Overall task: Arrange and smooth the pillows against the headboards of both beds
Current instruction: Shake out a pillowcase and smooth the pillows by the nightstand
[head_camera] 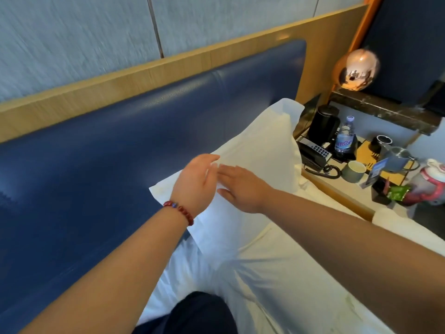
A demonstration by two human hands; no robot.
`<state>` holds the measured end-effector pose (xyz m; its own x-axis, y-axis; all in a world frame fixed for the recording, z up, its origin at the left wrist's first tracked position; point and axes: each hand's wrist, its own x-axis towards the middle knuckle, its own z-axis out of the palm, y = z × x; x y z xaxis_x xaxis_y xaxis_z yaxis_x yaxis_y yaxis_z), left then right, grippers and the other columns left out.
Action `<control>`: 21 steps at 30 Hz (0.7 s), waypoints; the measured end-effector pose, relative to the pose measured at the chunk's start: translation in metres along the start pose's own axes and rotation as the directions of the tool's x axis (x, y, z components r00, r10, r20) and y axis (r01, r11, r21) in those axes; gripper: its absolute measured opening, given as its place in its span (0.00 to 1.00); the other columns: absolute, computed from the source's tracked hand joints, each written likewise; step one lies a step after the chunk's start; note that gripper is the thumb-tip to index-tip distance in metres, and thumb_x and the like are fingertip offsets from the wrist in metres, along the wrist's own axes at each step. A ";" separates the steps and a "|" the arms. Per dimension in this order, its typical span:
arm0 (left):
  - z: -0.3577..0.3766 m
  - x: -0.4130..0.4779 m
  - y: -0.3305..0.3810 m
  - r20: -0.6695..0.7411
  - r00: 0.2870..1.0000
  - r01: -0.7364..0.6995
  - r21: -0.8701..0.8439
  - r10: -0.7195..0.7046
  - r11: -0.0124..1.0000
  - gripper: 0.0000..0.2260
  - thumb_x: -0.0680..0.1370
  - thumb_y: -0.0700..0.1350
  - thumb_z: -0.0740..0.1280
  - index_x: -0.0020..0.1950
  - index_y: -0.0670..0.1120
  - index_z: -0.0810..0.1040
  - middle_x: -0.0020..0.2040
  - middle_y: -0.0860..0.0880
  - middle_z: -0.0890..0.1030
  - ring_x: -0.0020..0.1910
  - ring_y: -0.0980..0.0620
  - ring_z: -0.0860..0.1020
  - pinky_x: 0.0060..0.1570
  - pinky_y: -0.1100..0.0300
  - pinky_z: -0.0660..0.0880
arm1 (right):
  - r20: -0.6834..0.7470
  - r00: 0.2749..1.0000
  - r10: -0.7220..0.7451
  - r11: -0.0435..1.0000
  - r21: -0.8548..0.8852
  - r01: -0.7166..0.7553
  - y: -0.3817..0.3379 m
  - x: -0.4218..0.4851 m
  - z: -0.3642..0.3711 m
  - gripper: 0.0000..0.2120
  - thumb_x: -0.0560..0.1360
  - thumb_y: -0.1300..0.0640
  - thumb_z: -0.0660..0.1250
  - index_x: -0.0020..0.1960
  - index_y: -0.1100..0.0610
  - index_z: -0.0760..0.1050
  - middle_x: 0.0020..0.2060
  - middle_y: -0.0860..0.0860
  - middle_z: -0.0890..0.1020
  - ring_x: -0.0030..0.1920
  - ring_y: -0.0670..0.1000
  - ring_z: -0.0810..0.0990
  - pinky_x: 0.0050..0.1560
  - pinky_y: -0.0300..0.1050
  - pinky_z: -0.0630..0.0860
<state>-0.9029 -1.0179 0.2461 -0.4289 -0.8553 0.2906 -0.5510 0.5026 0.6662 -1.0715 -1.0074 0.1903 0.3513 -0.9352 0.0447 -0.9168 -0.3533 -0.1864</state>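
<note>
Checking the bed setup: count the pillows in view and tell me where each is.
1: the pillow leans against the blue headboard, under the right hand. The white bedding nearer the camera may hide another.

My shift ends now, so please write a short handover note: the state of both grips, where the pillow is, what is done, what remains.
Left grip: open, fingers relaxed, held over the pillow.
Right grip: open, flat, on or just over the pillow.
Pillow: lies along the blue headboard.
Done: this pillow is placed.
Left: smooth it. The second bed is not in view, so check it.
</note>
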 end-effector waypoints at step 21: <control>0.089 0.145 -0.011 0.565 0.825 -0.201 0.259 0.020 0.945 0.20 0.83 0.53 0.52 0.71 0.43 0.62 0.69 0.46 0.68 0.66 0.46 0.70 0.62 0.49 0.71 | -0.008 0.810 0.586 0.809 0.050 -0.585 0.200 0.019 -0.049 0.25 0.83 0.42 0.47 0.79 0.43 0.51 0.80 0.48 0.47 0.79 0.54 0.41 0.76 0.51 0.42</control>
<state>-1.0226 -1.1360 0.2193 -0.7694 -0.6245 -0.1346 -0.6200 0.6791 0.3931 -1.2576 -1.0969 0.2024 -0.2542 -0.9649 -0.0656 -0.9381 0.2625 -0.2261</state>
